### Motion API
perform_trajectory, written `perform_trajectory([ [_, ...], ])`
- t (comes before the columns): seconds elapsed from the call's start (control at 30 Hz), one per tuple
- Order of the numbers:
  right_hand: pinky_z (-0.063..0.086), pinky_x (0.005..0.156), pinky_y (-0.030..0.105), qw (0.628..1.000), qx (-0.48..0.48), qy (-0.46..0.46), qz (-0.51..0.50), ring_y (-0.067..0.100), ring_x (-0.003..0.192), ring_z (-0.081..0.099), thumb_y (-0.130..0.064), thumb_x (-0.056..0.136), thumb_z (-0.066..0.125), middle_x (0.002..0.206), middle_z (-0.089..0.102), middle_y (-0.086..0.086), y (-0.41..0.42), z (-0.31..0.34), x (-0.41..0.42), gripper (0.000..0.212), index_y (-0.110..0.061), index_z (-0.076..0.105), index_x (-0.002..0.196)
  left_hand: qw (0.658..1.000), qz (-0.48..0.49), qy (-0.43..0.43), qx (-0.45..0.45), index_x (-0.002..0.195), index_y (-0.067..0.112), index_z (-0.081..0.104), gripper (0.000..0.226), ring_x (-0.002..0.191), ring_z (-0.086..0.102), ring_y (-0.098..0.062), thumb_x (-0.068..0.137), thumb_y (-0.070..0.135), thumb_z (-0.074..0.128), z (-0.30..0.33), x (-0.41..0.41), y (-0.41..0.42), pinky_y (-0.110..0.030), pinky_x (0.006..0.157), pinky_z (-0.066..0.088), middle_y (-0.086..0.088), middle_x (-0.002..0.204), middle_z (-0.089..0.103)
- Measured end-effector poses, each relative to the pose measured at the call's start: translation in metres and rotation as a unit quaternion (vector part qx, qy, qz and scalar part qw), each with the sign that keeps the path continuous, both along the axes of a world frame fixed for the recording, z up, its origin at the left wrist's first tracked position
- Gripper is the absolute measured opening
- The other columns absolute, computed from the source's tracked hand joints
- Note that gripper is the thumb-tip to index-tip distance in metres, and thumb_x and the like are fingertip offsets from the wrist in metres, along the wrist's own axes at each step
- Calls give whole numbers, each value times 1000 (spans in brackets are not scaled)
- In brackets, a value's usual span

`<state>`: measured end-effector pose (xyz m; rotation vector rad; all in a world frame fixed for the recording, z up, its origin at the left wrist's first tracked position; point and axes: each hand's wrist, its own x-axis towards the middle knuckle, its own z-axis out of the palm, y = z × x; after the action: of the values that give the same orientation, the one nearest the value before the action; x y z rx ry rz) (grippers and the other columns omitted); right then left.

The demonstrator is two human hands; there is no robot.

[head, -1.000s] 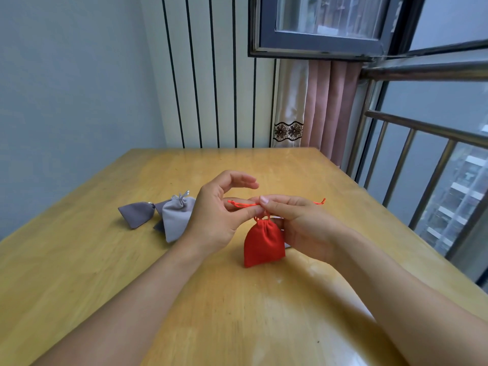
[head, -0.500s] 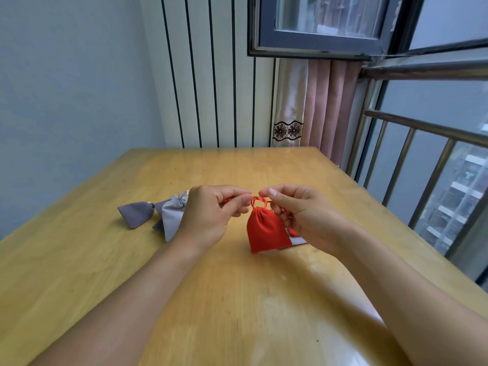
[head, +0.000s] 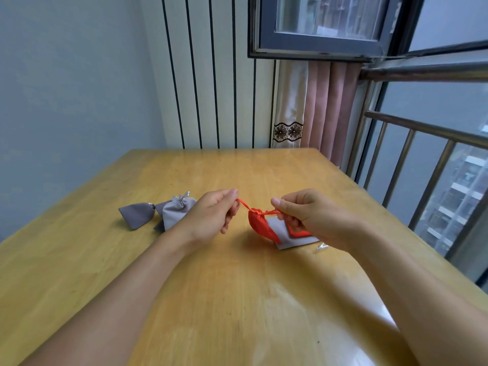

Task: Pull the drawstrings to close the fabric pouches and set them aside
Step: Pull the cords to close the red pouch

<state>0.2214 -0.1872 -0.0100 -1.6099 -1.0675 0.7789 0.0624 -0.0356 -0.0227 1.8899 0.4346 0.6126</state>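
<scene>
Landmark: wooden table (head: 237,299), honey-coloured, glossy varnish, visible grain, rectangular top.

1. Red pouch (head: 260,225). Soft matte fabric, small, mouth gathered into tight puckers, body bulging and tilted with its base toward the near right. Suspended by its cords just above the middle of the table, between the two hands.

2. Red drawstring (head: 244,204). Thin cord, drawn taut to either side of the puckered mouth.

3. Left hand (head: 214,216). Fingers curled, thumb and forefinger pinching the left end of the drawstring; held over the table's middle, left of the red pouch.

4. Right hand (head: 310,216). Fingers curled, thumb and fingers pinching the right end of the drawstring; right of the red pouch.

5. Flat grey pouch (head: 287,239). Pale, smooth fabric, lying flat on the table under and behind the red pouch, partly hidden by the right hand. A flat red piece of fabric (head: 299,233) lies on it; whether this is another pouch cannot be told.

6. Light grey pouch (head: 175,213). Cinched top with silvery cord, plump, on the table's left of centre, partly hidden by the left hand.

7. Dark grey pouch (head: 136,215). Cinched, wedge-shaped, lying on its side just left of item 6.

8. Small silvery cord ends (head: 322,246). On the table beside the flat grey pouch.
</scene>
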Motion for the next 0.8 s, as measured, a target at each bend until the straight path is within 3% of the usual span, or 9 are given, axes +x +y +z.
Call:
perform_trajectory([
  [0.07,29,53,24,997,11,72,16,13,58,38,-44,92,62,67,42,5,1,0,-4,39,-14,57,68,997,-20,-14,-72,70,14,43,38,60,38,-11,104,32,40,1,2,-7,-26,52,33,0,71,41],
  [0.2,50,64,31,974,17,226,9,16,69,61,-49,93,57,80,66,5,1,3,-15,38,-13,66,80,977,-41,-81,-194,79,16,57,24,63,40,-8,96,32,57,2,6,-17,-22,50,28,7,70,51],
  [0.3,51,60,27,937,49,346,12,14,64,62,-50,89,58,77,66,1,0,4,-21,34,-20,62,74,921,-85,-129,-357,76,20,52,18,59,40,-7,92,26,58,5,7,-27,-19,47,25,7,91,70],
  [0.37,54,57,23,904,103,414,33,11,60,64,-43,86,56,70,68,1,1,4,-24,36,-15,73,72,884,-120,-146,-428,75,21,45,22,56,41,-5,92,29,56,7,5,-32,-18,47,23,11,92,72],
  [0.5,55,51,23,872,173,453,75,13,55,68,-23,105,33,69,72,5,2,8,-33,60,-7,78,68,858,-157,-169,-458,75,22,45,24,57,40,-4,91,37,55,10,2,-36,-17,50,22,13,94,71],
  [0.57,55,49,24,869,184,453,79,19,54,70,-24,109,26,72,73,10,1,9,-38,66,-4,78,73,854,-151,-183,-463,76,23,49,22,57,40,-5,89,40,57,11,2,-35,-17,51,21,11,102,72],
  [0.63,59,60,28,872,188,448,59,20,64,72,-32,103,38,80,74,11,4,6,-36,53,-5,78,80,854,-145,-190,-462,79,24,52,20,57,40,-5,89,41,57,11,2,-36,-17,50,23,10,108,71],
  [0.7,56,80,27,881,197,429,29,15,76,71,-41,91,51,85,74,3,4,4,-34,43,-13,77,70,856,-143,-188,-460,78,25,54,21,57,41,-4,90,41,55,11,2,-38,-16,49,24,9,113,71],
  [0.8,57,86,38,879,206,428,46,24,87,69,-40,92,51,88,70,1,7,0,-34,40,-12,68,70,846,-150,-190,-475,77,24,56,21,53,41,-3,89,40,54,10,5,-41,-15,45,27,9,96,71],
])
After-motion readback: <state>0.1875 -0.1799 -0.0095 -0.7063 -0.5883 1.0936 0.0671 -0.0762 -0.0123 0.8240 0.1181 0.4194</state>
